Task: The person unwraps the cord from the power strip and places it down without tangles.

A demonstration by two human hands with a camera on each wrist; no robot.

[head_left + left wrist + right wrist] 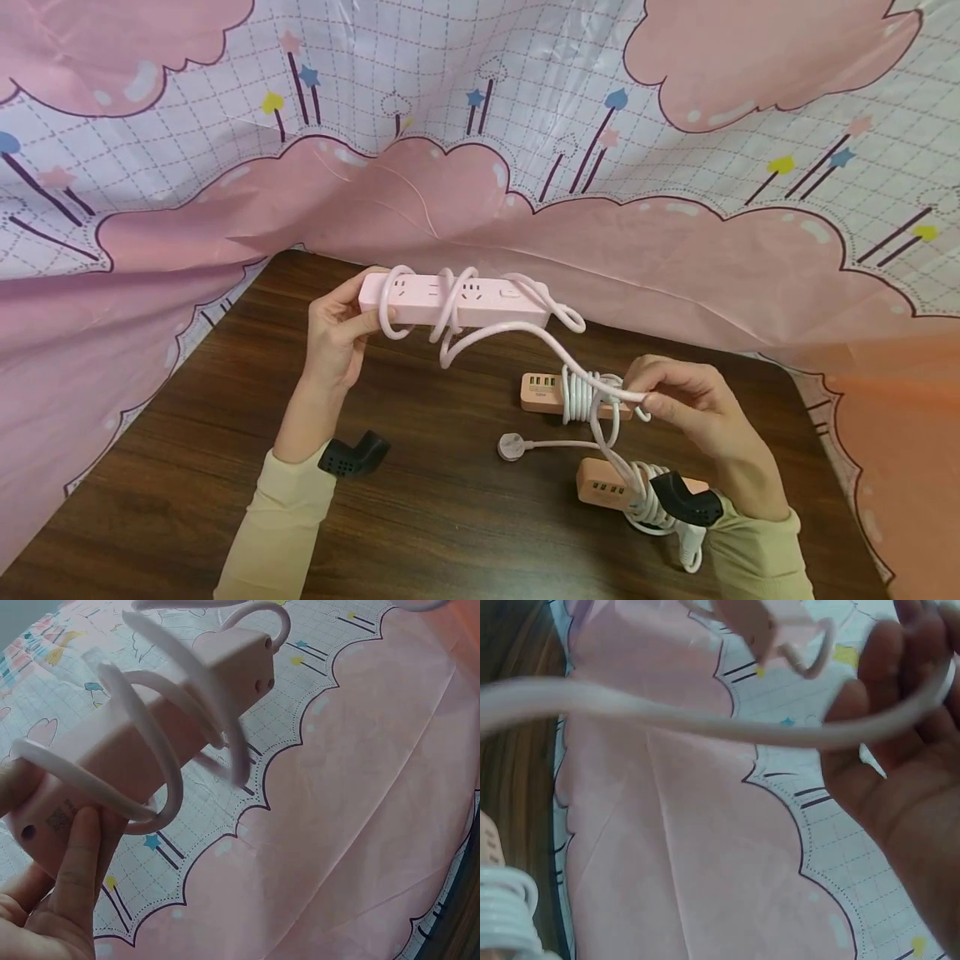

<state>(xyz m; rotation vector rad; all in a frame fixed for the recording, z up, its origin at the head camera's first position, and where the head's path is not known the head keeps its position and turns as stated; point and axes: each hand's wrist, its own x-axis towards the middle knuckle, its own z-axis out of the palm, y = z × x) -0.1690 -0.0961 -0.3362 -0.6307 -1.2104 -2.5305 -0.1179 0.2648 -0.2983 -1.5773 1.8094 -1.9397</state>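
Observation:
My left hand [335, 337] grips the left end of a pink power strip [491, 315], holding it up over the table with its sockets and switch showing. The strip's own pale pink cord [551, 340] loops loosely around it several times. From the loops the cord stretches rightward to my right hand [693, 408], which pinches it between thumb and fingers. Past those fingers, cord hangs down toward the table. In the left wrist view, fingers press the underside of the strip [97, 769] beside a printed code. The right wrist view shows the cord [780, 733] crossing to the curled fingers.
Behind the right hand, an orange power strip [542, 393] wrapped in white cord lies on the dark wooden table [420, 517]. Another orange strip [600, 483], also wrapped, lies nearer, partly under the right wrist. A round pale plug [512, 447] lies left of them. Patterned pink sheeting [637, 250] surrounds the table.

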